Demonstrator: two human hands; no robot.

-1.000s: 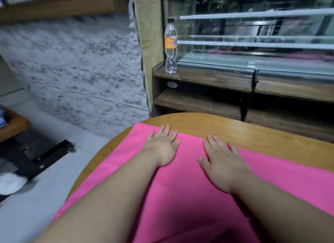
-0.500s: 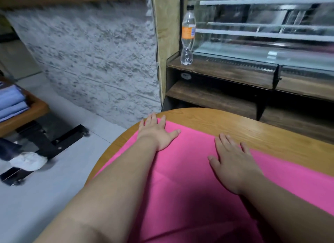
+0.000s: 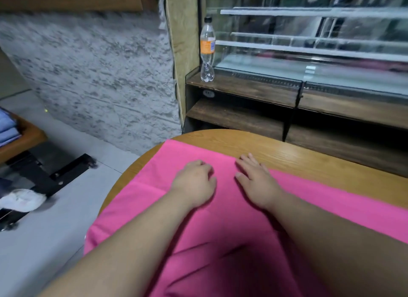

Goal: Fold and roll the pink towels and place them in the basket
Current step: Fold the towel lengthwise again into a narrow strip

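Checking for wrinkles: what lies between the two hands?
In the head view, only bare pink towel lies between the left hand and the right hand.

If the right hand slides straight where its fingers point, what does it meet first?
The right hand lies flat on the pink towel, fingertips at its far edge, so it would slide onto the bare wooden table. Beyond the rim, probably the dark shelf; depth is unclear.
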